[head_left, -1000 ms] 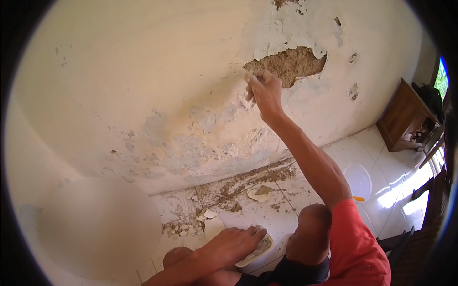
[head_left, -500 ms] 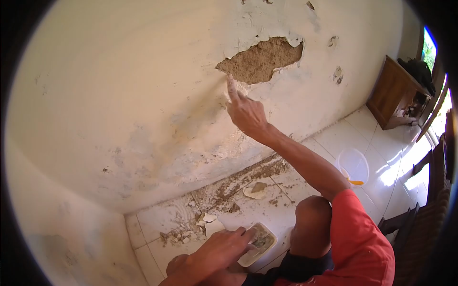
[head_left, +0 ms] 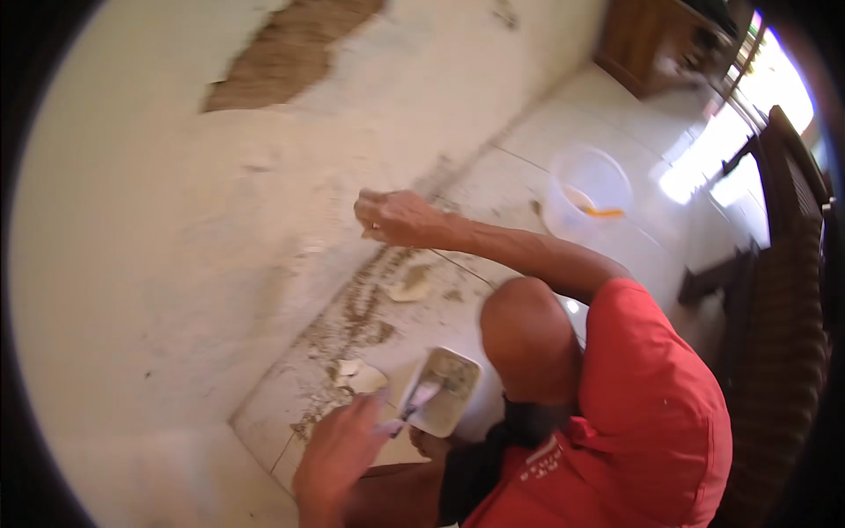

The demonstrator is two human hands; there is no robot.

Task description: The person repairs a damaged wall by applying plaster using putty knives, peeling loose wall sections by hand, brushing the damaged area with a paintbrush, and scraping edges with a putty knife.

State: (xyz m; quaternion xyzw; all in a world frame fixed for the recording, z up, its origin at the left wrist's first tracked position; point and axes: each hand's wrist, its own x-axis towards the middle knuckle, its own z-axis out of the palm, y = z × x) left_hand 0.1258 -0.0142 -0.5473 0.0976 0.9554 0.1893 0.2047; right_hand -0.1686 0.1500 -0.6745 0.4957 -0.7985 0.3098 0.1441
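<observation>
My left hand (head_left: 339,449), blurred by motion, closes around the handle of a putty knife (head_left: 418,400) at the lower middle. The knife's blade points into a pale rectangular tub (head_left: 469,387), which holds some greyish material. My right hand (head_left: 400,218) is in front of the lower wall, fingers curled in, with nothing visible in it. Up and left of it, the wall (head_left: 202,185) has a ragged patch of bare brown render (head_left: 290,53) where the surface has come off.
Crumbs and flakes of plaster (head_left: 361,377) lie along the wall's foot on the tiled floor (head_left: 554,114). A clear bucket (head_left: 563,211) with an orange-handled tool (head_left: 606,212) stands on the right. Beyond are a wooden cabinet (head_left: 638,48) and a dark slatted bench (head_left: 775,352).
My right hand has come down from the edge of the bare patch, its pointing finger now curled in. The left hand has drawn left from the tub, exposing the putty knife. The view has swung right and down.
</observation>
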